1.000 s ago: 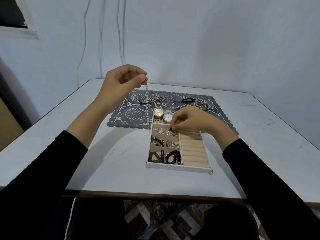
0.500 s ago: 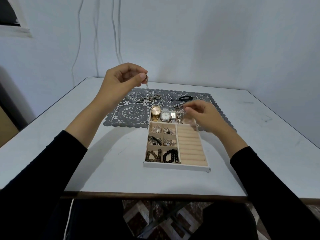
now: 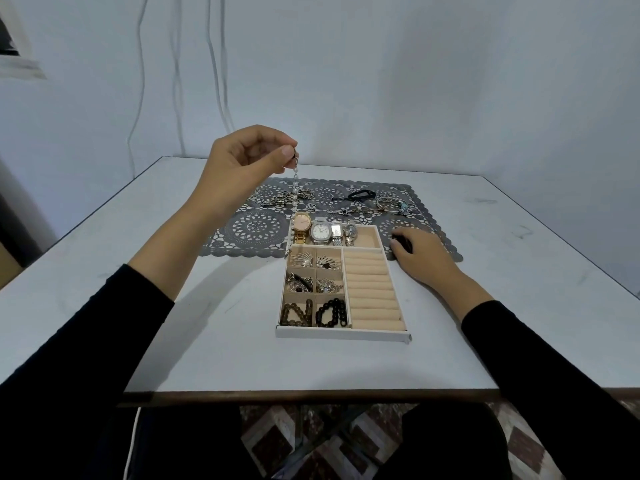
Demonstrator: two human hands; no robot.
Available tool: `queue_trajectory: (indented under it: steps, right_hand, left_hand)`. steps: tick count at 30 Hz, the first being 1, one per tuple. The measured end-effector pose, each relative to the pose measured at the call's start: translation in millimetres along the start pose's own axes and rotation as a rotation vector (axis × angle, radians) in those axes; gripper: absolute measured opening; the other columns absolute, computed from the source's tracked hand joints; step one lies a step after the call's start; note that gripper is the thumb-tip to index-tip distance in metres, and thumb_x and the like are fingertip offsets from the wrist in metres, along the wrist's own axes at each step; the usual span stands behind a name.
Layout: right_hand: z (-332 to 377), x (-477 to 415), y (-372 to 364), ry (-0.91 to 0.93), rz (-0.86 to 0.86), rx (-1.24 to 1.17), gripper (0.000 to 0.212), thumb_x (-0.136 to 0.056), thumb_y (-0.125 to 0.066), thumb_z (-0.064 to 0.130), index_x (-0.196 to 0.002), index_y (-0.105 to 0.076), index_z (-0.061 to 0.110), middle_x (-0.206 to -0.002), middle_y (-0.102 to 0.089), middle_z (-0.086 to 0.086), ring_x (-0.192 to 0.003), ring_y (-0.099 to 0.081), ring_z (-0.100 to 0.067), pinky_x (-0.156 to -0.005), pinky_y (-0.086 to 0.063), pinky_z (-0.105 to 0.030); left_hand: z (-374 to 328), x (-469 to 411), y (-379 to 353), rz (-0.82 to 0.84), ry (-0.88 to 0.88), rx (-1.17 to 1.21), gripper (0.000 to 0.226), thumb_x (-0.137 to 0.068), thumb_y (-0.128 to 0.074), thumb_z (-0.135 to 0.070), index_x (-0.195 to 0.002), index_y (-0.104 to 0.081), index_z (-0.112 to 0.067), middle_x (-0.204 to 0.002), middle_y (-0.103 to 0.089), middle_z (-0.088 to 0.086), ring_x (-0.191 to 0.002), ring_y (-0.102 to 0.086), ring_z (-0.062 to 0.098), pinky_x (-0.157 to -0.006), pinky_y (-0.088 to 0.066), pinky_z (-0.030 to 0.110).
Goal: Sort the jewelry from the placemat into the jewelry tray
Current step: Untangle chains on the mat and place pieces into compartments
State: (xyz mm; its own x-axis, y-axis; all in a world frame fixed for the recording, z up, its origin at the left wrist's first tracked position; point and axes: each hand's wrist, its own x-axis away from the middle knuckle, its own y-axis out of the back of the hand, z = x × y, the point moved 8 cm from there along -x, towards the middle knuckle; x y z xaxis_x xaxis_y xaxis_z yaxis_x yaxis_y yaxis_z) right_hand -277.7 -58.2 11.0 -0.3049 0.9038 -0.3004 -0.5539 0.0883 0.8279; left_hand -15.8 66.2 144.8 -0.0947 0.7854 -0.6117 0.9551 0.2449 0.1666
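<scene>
Fingers (image 3: 286, 152) of the left hand (image 3: 242, 168) pinched the top of a pearl chain (image 3: 294, 202), which dangled over the far-left corner of the jewelry tray (image 3: 341, 333). It could snag the gold watch (image 3: 302, 222) there or spill onto the placemat (image 3: 249, 230). The right hand (image 3: 424, 254) lay curled just right of the tray, grip unclear.

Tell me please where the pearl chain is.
Head view: the pearl chain hangs from the left hand, its lower end at the left edge of the jewelry tray, by the gold watch.

Head camera looks forward, down at table (image 3: 214, 327).
</scene>
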Motion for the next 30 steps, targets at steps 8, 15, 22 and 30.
queue_trajectory:
  steps: [8, 15, 22, 30]
  right_hand:
    - [-3.4, -2.7, -4.4, 0.017, 0.013, 0.011, 0.030, -0.097, -0.050, 0.023, -0.121, -0.062, 0.011, -0.116, -0.067, -0.007, -0.105, -0.058, -0.022, -0.080, -0.037, -0.022]
    - [-4.8, -3.9, -5.4, 0.019, 0.013, 0.017, 0.030, -0.096, -0.050, 0.024, -0.120, -0.062, 0.011, -0.113, -0.067, -0.006, -0.103, -0.058, -0.021, -0.079, -0.037, -0.022]
    - [-7.0, -4.6, -7.0, 0.007, 0.020, 0.008, 0.032, -0.096, -0.050, 0.025, -0.123, -0.061, 0.012, -0.116, -0.066, -0.006, -0.105, -0.058, -0.020, -0.080, -0.037, -0.021]
    - [-6.7, -5.3, -7.3, 0.019, 0.019, 0.004, 0.029, -0.096, -0.050, 0.024, -0.119, -0.062, 0.011, -0.111, -0.067, -0.006, -0.101, -0.058, -0.019, -0.078, -0.036, -0.022]
  left_hand:
    - [4.6, -0.3, -6.3, 0.012, 0.008, 0.019, 0.010, -0.091, -0.065, -0.009, -0.098, -0.069, -0.015, -0.084, -0.074, -0.006, -0.086, -0.069, 0.015, -0.082, -0.053, 0.025]
    - [-0.5, -4.7, -7.3, 0.008, -0.007, 0.034, 0.010, -0.091, -0.065, -0.009, -0.098, -0.069, -0.015, -0.083, -0.074, -0.006, -0.086, -0.069, 0.016, -0.080, -0.052, 0.025]
    - [-3.6, -7.3, -6.8, 0.009, -0.010, 0.033, 0.011, -0.091, -0.066, -0.010, -0.098, -0.069, -0.017, -0.083, -0.074, -0.006, -0.086, -0.070, 0.015, -0.079, -0.052, 0.024]
    - [-2.9, -5.4, -7.8, 0.021, -0.003, 0.027, 0.010, -0.091, -0.066, -0.009, -0.097, -0.069, -0.017, -0.083, -0.074, -0.005, -0.087, -0.069, 0.016, -0.081, -0.052, 0.025]
